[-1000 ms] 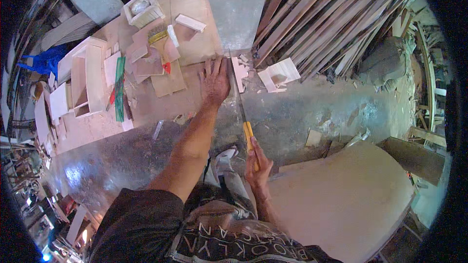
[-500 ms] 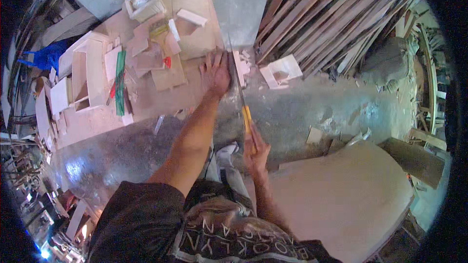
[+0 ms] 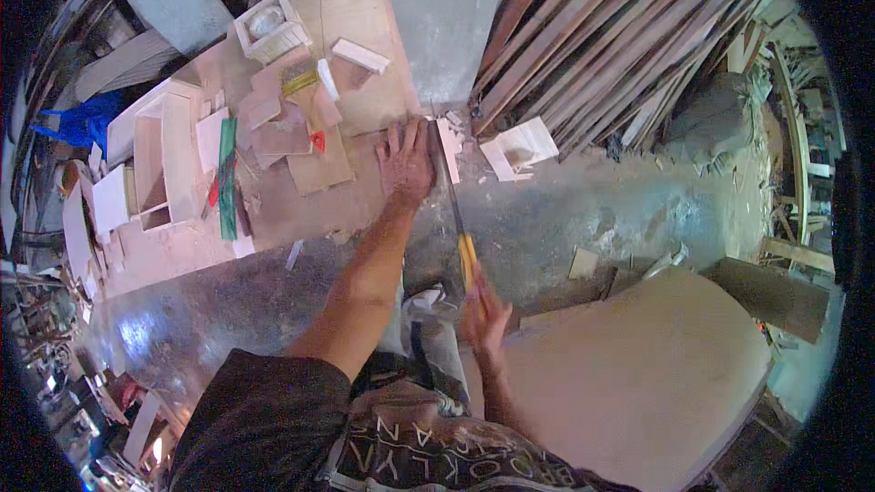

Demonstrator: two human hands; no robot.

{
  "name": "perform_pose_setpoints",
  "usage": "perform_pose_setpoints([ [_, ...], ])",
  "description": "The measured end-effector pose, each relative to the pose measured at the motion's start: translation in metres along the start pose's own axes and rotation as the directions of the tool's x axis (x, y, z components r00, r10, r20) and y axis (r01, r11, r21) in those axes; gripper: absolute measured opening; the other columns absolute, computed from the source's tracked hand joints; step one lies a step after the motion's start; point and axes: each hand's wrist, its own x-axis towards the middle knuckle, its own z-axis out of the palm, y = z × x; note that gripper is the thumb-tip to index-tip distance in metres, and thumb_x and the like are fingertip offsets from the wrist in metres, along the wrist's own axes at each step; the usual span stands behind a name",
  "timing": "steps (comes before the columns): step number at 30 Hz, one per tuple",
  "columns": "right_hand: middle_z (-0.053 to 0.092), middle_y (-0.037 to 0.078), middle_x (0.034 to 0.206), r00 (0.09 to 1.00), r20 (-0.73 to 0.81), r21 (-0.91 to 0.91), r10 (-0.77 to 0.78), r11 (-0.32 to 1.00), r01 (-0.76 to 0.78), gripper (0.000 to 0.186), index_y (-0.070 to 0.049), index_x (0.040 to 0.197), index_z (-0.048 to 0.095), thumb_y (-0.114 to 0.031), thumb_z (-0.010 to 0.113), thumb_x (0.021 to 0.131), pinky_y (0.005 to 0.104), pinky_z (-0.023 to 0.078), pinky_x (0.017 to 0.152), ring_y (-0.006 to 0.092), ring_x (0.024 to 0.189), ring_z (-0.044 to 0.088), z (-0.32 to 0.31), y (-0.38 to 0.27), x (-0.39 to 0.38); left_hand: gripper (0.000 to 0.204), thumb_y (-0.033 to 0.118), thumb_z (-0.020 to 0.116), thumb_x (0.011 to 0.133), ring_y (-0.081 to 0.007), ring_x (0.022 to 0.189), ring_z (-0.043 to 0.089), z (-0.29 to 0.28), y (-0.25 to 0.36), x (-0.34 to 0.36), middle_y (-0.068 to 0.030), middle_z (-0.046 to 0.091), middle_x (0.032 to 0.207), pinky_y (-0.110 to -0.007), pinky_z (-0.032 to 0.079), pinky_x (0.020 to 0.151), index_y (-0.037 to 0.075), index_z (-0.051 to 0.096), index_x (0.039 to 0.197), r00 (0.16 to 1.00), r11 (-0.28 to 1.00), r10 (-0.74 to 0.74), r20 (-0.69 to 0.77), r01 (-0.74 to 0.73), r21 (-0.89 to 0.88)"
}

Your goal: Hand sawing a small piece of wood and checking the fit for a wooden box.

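Observation:
My right hand (image 3: 486, 312) is wrapped round the yellow handle of a handsaw (image 3: 453, 184). Its long, narrow blade points away from me along the right edge of the wooden worktop (image 3: 273, 210). Spread flat beside the blade, my left hand (image 3: 406, 162) presses on the wood at that edge, fingers pointing away. A pale strip of wood (image 3: 450, 151) shows just right of the blade. Whether the teeth are inside a cut is too small to tell.
Offcuts (image 3: 283, 132), a green strip (image 3: 228, 178) and open wooden boxes (image 3: 169, 155) lie on the worktop. Long planks (image 3: 611, 36) are stacked at the far right. A square wooden piece (image 3: 519, 139) rests on the floor; a large pale board (image 3: 629, 374) is near right.
My right hand has drawn the saw back toward me. My left hand stays flat at the worktop's edge, while the whole view has shifted slightly.

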Motion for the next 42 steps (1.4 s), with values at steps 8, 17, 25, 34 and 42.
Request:
perform_pose_setpoints([
  [8, 0.066, 0.018, 0.087, 0.948, -0.085, -0.066, -0.306, 0.951, 0.301, 0.03, -0.001, 0.12, 0.061, -0.011, 0.055, 0.093, 0.0286, 0.048, 0.058, 0.014, 0.063, 0.058, 0.011, 0.029, -0.004, 0.055, 0.016, 0.052, 0.082, -0.0281, 0.128, 0.034, 0.003, -0.013, 0.014, -0.0013, 0.04, 0.138, -0.053, 0.029, 0.1, 0.013, 0.043, 0.136, 0.998, 0.998, -0.024, -0.056, 0.027, 0.055],
  [17, 0.068, 0.017, 0.108, 0.983, 0.011, -0.038, -0.182, 0.983, 0.182, 0.035, 0.003, 0.124, 0.057, -0.013, 0.051, 0.093, 0.0281, 0.049, 0.08, 0.0178, 0.09, 0.066, 0.008, 0.027, -0.009, 0.057, 0.018, 0.054, 0.081, -0.0301, 0.132, 0.031, 0.007, -0.018, 0.0, -0.0037, 0.043, 0.137, -0.057, 0.027, 0.101, 0.012, 0.043, 0.136, 0.999, 0.999, -0.046, -0.014, 0.046, -0.005],
  [25, 0.067, 0.018, 0.099, 0.943, -0.113, -0.044, -0.314, 0.949, 0.311, 0.036, -0.003, 0.127, 0.056, -0.007, 0.056, 0.091, 0.028, 0.051, 0.063, 0.0159, 0.071, 0.064, 0.006, 0.057, -0.006, 0.055, 0.019, 0.052, 0.082, -0.0307, 0.133, 0.03, 0.001, 0.011, 0.0, -0.0024, 0.039, 0.141, -0.058, 0.027, 0.1, 0.014, 0.044, 0.136, 0.993, 0.998, -0.055, 0.1, 0.058, -0.024],
  [34, 0.068, 0.019, 0.103, 0.995, 0.087, -0.095, -0.047, 0.994, 0.055, 0.032, 0.005, 0.121, 0.058, -0.012, 0.051, 0.095, 0.0271, 0.051, 0.072, 0.0153, 0.078, 0.064, 0.004, 0.012, -0.007, 0.054, 0.02, 0.05, 0.086, -0.0285, 0.131, 0.033, -0.004, -0.001, -0.004, -0.0021, 0.038, 0.141, -0.055, 0.029, 0.099, 0.013, 0.041, 0.138, 0.997, 0.999, -0.035, 0.072, 0.033, 0.032],
  [42, 0.064, 0.019, 0.115, 0.966, 0.091, 0.104, 0.24, 0.963, -0.249, 0.034, 0.004, 0.125, 0.056, -0.008, 0.052, 0.093, 0.03, 0.049, 0.086, 0.0187, 0.102, 0.064, 0.006, -0.011, 0.025, 0.052, 0.021, 0.052, 0.085, -0.0348, 0.13, 0.031, 0.012, -0.002, -0.004, -0.0021, 0.037, 0.143, -0.056, 0.03, 0.099, 0.015, 0.046, 0.136, 0.999, 0.996, -0.039, -0.033, 0.042, 0.076],
])
